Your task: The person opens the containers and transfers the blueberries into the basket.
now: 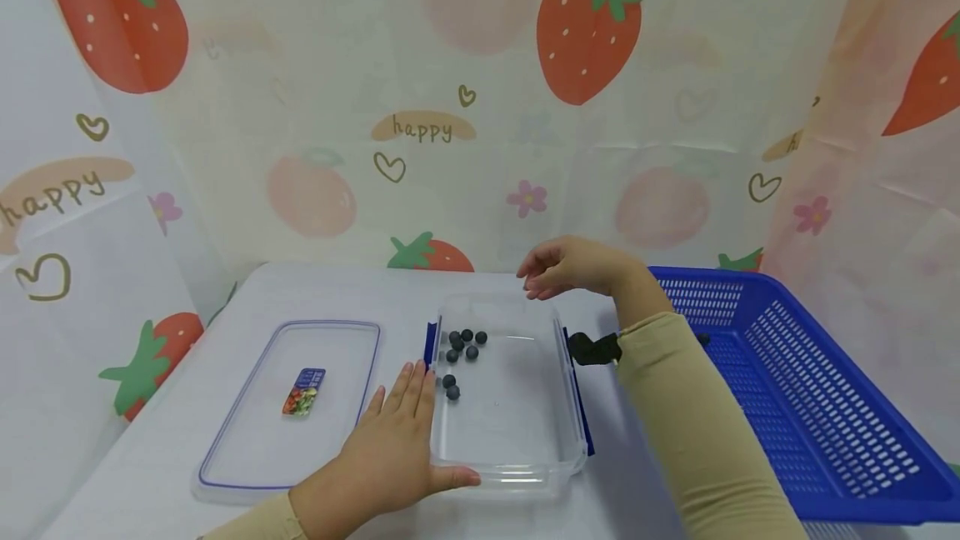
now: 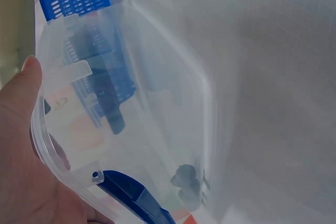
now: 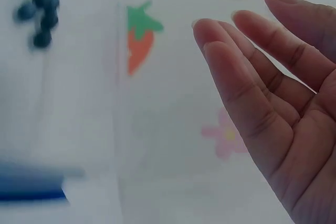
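The left hand point(image 1: 390, 457) has its fingers point(image 1: 411, 394) straight and close together against the left side of a clear box point(image 1: 517, 423), the thumb spread wide along its near end; it touches the box without curling round it. The right hand point(image 1: 573, 267) hangs above the far end of the box, its fingers loosely bent and parted from the thumb, holding nothing that shows in the right wrist view.

The box stands uncovered on the white counter point(image 1: 150, 473), between a flat lid point(image 1: 255, 448) on its left and a blue basket point(image 1: 840, 407) on its right. Inside, eight small dark balls point(image 1: 472, 352) can be counted, all along the left side, six bunched farther back and two nearer. The lid bears a colourful label point(image 1: 303, 392), too small to read.

The right sleeve point(image 1: 705, 423) covers part of the basket; a dark bit point(image 1: 703, 339) inside shows just past it, too little to identify. A black object point(image 1: 592, 350) below the right wrist is also unclear. The right wrist view blurs the balls and cuts off the box, while the left wrist view shows balls only hazily through the plastic.
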Motion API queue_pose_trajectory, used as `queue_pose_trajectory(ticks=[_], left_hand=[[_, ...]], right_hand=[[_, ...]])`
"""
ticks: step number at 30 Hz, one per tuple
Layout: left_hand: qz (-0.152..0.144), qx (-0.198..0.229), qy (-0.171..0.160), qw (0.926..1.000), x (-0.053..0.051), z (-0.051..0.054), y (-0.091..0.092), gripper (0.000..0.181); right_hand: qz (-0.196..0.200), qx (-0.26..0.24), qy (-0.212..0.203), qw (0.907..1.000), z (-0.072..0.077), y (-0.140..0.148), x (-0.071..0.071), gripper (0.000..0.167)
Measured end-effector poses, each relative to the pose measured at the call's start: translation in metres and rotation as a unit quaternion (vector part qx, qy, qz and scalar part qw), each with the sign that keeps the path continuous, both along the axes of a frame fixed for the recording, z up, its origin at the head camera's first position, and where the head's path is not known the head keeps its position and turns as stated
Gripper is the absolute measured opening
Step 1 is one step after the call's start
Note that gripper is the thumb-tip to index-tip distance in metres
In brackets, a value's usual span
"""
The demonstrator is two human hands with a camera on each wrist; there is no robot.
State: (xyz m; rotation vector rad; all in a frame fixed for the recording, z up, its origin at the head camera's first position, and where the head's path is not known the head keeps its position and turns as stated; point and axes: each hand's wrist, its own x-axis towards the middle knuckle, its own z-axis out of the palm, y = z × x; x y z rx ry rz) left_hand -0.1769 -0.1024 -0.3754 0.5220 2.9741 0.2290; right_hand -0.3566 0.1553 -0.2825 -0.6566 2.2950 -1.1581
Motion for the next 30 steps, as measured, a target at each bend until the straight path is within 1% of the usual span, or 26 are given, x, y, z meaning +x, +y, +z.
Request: queue_pose_trajectory(ticks=[3,11,16,18,22,27,30], left_hand=[[0.001,-0.004,0.001,1.0,0.0,0.0,0.0,0.125],[-0.001,0.002,0.01,0.9999,0.0,-0.001,0.0,0.125],[-0.003,-0.004,0.016,0.9999,0.0,-0.002,0.0,0.128],[-0.005,-0.004,0.018,0.9998,0.0,-0.002,0.0,0.129],[-0.01,0.0,0.021,0.9997,0.0,-0.003,-0.001,0.128],[-0.013,0.002,0.017,0.9998,0.0,-0.001,-0.002,0.128],[-0.011,0.001,0.014,0.9998,0.0,-0.001,-0.002,0.128]], right_hand=[[0.013,-0.02,-0.016,0.9996,-0.008,-0.018,0.001,0.024],[0.026,-0.037,-0.047,0.9978,-0.031,-0.062,0.008,0.02],[0.018,-0.04,-0.083,0.9956,-0.049,-0.083,0.01,0.017],[0.015,-0.031,-0.09,0.9954,-0.056,-0.089,0.01,0.016],[0.011,0.0,-0.099,0.995,-0.069,-0.096,0.01,0.019],[0.013,0.045,-0.094,0.9945,-0.082,-0.101,0.01,0.018],[0.022,0.087,-0.087,0.9922,-0.087,-0.106,0.014,0.014]])
